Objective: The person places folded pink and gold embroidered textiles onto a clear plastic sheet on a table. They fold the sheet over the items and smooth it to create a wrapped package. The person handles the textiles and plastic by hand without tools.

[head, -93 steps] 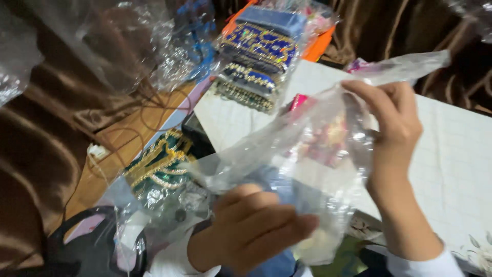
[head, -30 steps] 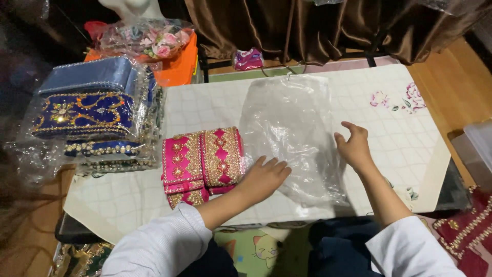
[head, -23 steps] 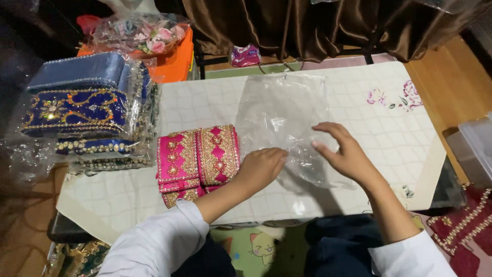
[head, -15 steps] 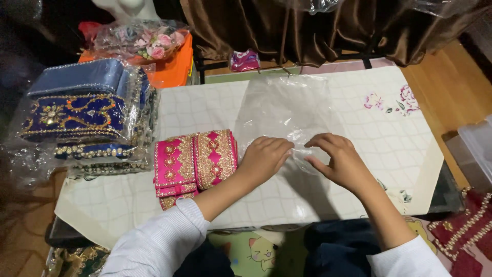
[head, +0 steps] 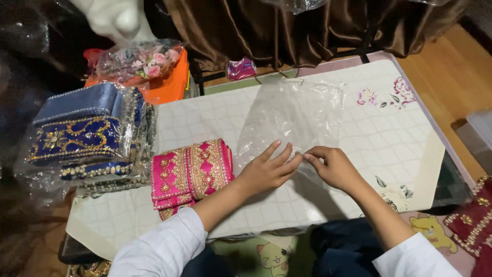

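A white tablecloth with a grid pattern and small flower prints is being used as the work surface, spreading out under and beyond both hands. On it, directly ahead of the fingertips, a clear plastic bag is being laid flat; it is crinkled, see-through and reaching away toward the brown curtain. The bag's near edge is being pressed down by the left hand, whose fingers are being held straight and slightly spread, flat on the plastic, with nothing gripped. The same edge is being pinched by the right hand, its fingers being curled in toward the thumb around a fold of the film, fingertips almost meeting those of the left. Just beside the left wrist, a pink and gold embroidered fabric piece is being left lying on the cloth. Well off past that, a blue and gold embroidered stack is being kept in plastic wrap, with an orange box and wrapped pink flowers behind it.
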